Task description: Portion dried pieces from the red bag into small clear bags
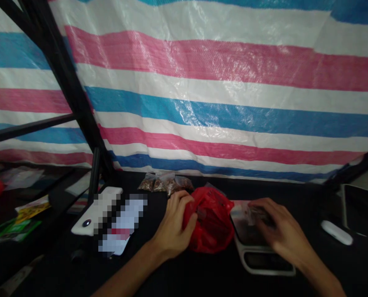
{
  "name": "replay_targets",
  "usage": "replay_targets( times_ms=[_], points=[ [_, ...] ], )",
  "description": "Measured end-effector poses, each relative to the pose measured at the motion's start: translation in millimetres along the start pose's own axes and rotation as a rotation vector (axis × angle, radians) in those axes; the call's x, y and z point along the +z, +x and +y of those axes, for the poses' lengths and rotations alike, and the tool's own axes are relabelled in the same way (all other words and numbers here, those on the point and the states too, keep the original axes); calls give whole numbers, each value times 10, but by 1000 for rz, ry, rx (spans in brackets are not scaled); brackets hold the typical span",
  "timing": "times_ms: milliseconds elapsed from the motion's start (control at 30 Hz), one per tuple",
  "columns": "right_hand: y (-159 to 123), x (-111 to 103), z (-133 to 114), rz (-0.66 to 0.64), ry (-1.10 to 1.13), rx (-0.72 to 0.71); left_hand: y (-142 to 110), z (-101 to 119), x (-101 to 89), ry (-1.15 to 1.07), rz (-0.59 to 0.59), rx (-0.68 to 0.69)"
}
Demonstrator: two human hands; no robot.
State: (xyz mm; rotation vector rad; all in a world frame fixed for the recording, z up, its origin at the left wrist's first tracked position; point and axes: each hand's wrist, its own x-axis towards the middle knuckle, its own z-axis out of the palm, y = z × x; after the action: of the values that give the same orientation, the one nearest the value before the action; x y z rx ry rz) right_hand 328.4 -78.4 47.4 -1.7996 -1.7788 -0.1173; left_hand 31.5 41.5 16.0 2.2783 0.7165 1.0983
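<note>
My left hand (179,222) is closed on the left rim of a red plastic bag (216,241), its thumb over the inner side. The bag stands with its mouth spread upward, and its inside is dark. Over a digital scale (267,272) on the right, my right hand (278,227) pinches a small clear plastic bag (255,214) with dark contents. That hand is slightly blurred, and whether its bag touches the scale's platform I cannot tell. Behind the red bag lie several small clear bags of brown bits (165,184) in a row.
A white box-like item (83,225) and a pale blurred-out item (122,243) lie at left. Further left are a green packet (15,233) and a yellow packet (34,210). A phone (360,210) and a white case (337,233) lie right. Black frame bars (69,90) stand before striped sheeting (218,62).
</note>
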Motion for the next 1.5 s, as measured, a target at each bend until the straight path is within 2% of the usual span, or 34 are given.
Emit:
replay_targets(
  times_ms=[67,133,233,300,533,633,767,933,1133,1300,1500],
  points=[
    [-106,32,121,-51,-12,3,12,25,31,71,-88,-43],
    [-182,72,169,-30,34,4,12,32,73,119,-110,-120],
    [-239,98,205,89,147,34,4,20,97,140,-14,-218],
    [-255,98,241,157,199,66,4,18,71,146,66,-231],
    [-265,119,304,251,244,123,20,4,-61,11,233,-137],
    [-264,131,295,232,248,105,36,-44,-59,-23,330,-148],
    [-266,134,301,192,245,58,52,-78,-30,-44,393,-146],
    [-253,124,280,83,200,-5,40,-63,0,-74,379,-124],
    [-262,153,223,-9,131,9,43,-116,5,-57,399,-171],
    [-282,202,244,-16,89,-25,57,-161,8,-71,427,-225],
    [-280,311,320,8,44,21,45,-135,21,-76,432,-204]
  ],
)
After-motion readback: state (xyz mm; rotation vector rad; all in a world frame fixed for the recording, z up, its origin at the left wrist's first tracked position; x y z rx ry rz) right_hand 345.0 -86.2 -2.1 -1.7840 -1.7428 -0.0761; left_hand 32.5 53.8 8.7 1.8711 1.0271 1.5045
